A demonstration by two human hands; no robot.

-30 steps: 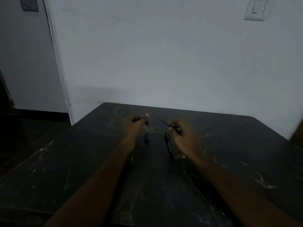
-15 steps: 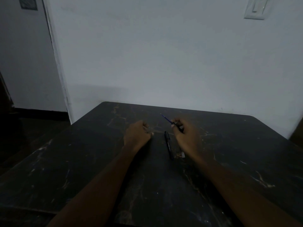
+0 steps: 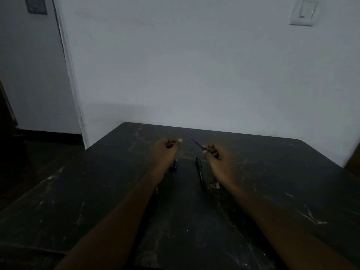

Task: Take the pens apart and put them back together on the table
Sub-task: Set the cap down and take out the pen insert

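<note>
My right hand (image 3: 219, 159) pinches a thin blue pen refill (image 3: 196, 143) that points up and to the left. My left hand (image 3: 165, 151) is curled into a fist over the dark table (image 3: 97, 191); whether anything is inside it is hidden in the dim light. A blue pen part (image 3: 175, 165) lies on the table just beside my left wrist. Between my hands lies a whole black pen (image 3: 200, 173), pointing away from me. A small grey piece (image 3: 217, 185) rests by my right wrist.
The table's far edge meets a white wall (image 3: 194, 75). The floor drops away at the left, by a wall corner (image 3: 74, 94). A light switch (image 3: 303, 12) is high on the right.
My left hand went down to the table near the blue part half a second ago and has come back up, fingers curled. My right hand has kept the refill almost still.
</note>
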